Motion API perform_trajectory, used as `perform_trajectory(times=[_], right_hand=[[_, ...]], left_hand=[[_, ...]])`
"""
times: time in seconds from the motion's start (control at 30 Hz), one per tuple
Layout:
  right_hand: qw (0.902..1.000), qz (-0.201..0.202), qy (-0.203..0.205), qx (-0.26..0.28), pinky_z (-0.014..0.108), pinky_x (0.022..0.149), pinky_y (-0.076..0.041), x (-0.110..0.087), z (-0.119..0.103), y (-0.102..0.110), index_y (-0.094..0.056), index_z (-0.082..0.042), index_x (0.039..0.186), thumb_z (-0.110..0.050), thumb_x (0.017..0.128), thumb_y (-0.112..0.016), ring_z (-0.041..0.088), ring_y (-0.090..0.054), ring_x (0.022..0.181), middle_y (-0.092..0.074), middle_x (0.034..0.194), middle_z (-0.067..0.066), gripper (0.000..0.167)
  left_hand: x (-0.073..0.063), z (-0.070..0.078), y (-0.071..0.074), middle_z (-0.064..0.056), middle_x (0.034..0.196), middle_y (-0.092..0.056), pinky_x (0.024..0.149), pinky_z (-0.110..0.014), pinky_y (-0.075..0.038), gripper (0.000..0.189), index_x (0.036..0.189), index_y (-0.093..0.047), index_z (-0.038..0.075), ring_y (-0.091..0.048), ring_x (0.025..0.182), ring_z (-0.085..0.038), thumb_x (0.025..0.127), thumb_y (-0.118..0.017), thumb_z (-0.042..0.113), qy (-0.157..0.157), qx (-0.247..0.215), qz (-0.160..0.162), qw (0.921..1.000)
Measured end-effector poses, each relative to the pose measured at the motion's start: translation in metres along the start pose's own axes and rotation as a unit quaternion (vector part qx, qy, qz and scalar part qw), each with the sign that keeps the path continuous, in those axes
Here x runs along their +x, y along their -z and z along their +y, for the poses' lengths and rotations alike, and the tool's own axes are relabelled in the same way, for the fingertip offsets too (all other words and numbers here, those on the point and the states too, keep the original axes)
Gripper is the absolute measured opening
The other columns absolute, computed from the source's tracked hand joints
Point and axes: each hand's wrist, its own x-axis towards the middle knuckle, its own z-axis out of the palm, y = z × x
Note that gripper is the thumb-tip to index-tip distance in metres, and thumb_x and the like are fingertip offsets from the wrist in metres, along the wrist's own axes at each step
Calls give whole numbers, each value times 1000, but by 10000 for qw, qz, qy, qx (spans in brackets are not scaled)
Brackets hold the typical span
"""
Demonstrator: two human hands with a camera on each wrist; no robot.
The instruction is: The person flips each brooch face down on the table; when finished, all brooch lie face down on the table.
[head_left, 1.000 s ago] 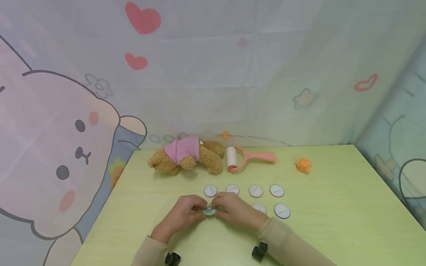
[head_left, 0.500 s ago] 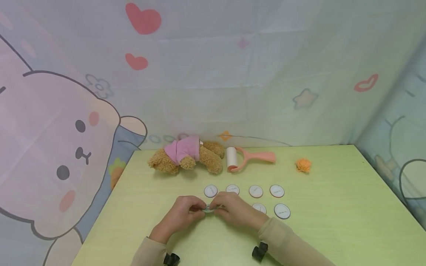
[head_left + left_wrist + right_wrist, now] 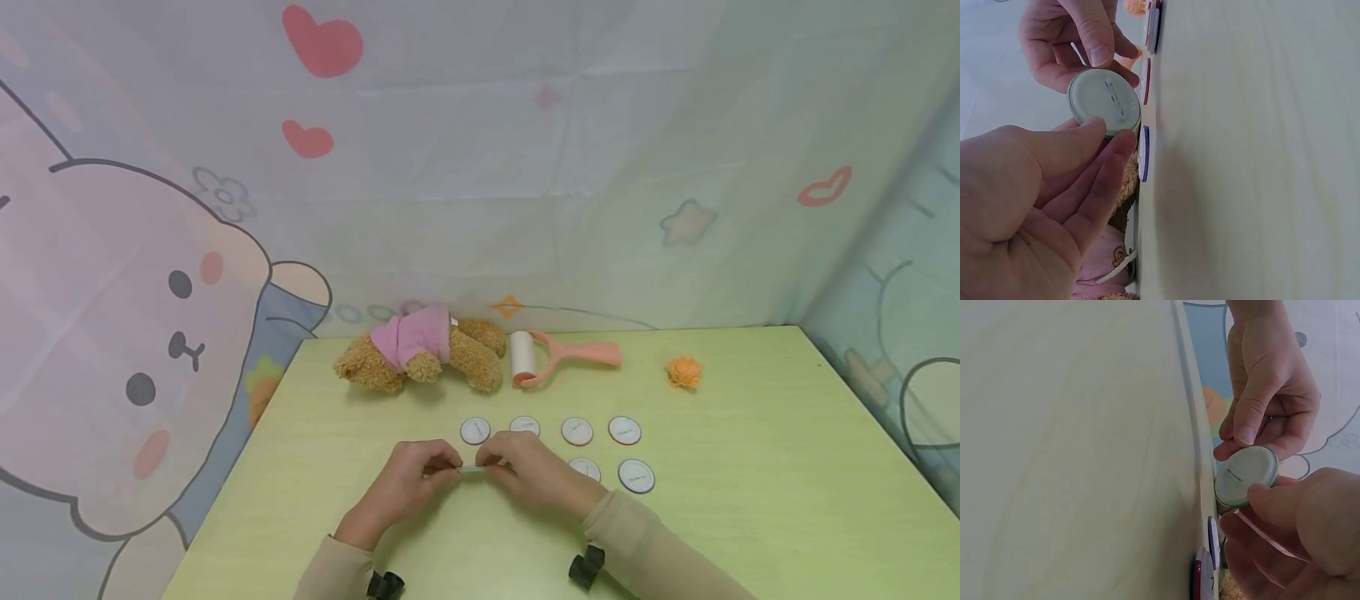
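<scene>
Between both hands is a round pin badge (image 3: 472,468), its white back with a safety pin facing the wrist cameras. In the head view it shows almost edge-on, tilted up over the table. My left hand (image 3: 408,483) pinches one side of the badge (image 3: 1094,94) between thumb and fingers. From the opposite side, my right hand (image 3: 532,477) pinches the rim of the badge (image 3: 1250,472) with thumb and fingertips. Its printed front is hidden from the wrist views. Just beyond the hands, several more badges (image 3: 577,431) lie pin side up in two rows.
A teddy bear in a pink top (image 3: 420,346) lies at the back of the green table (image 3: 750,467). Beside it are a pink-handled lint roller (image 3: 577,354) and, further right, an orange flower (image 3: 684,372). A printed cloth (image 3: 465,208) hangs behind.
The badge has tipped from showing its printed face to standing nearly edge-on in the head view. Both hands keep hold of it and have barely shifted.
</scene>
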Motion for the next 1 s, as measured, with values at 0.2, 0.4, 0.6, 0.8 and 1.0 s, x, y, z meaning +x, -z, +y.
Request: perform_trajectory(times=[0.2, 0.4, 0.6, 0.8, 1.0], right_hand=[[9997, -6, -181, 148, 28, 90, -57, 0, -1, 0, -74, -12, 102, -1, 98, -70, 7, -69, 101, -74, 103, -2, 13], [9993, 105, -252, 263, 28, 91, -58, 0, -2, 0, -73, -12, 104, 1, 97, -71, 10, -70, 100, -74, 104, -3, 15], [9990, 156, -280, 300, 26, 87, -59, 0, -1, 0, -71, -10, 112, 4, 95, -71, 12, -69, 96, -74, 102, 0, 21], [9989, 149, -265, 343, 26, 85, -59, 2, -1, 0, -67, -10, 119, 6, 94, -71, 14, -71, 96, -74, 107, 2, 30], [9987, 162, -319, 358, 24, 85, -59, 0, -1, 0, -68, -9, 121, 2, 97, -70, 13, -71, 96, -72, 117, 5, 27]], left_hand=[[1, 1, 0, -2, 91, -77, 76, -26, -61, 8, 96, -77, 12, -71, 82, -5, 93, -78, 5, -1, 1, 77, 10000], [2, 2, 0, 0, 93, -78, 73, -25, -61, 10, 98, -76, 13, -73, 85, -10, 94, -77, 4, 12, -13, 160, 9999], [3, 1, -1, -1, 96, -79, 73, -25, -61, 13, 101, -76, 12, -74, 87, -14, 94, -76, 1, -38, -75, 191, 9998], [4, 3, -1, -3, 96, -79, 73, -25, -61, 18, 106, -75, 11, -75, 87, -15, 93, -77, -2, -86, -43, 287, 9995], [4, 3, -1, -6, 105, -78, 72, -23, -61, 22, 110, -76, 9, -77, 87, -19, 92, -77, -3, -106, -32, 353, 9993]])
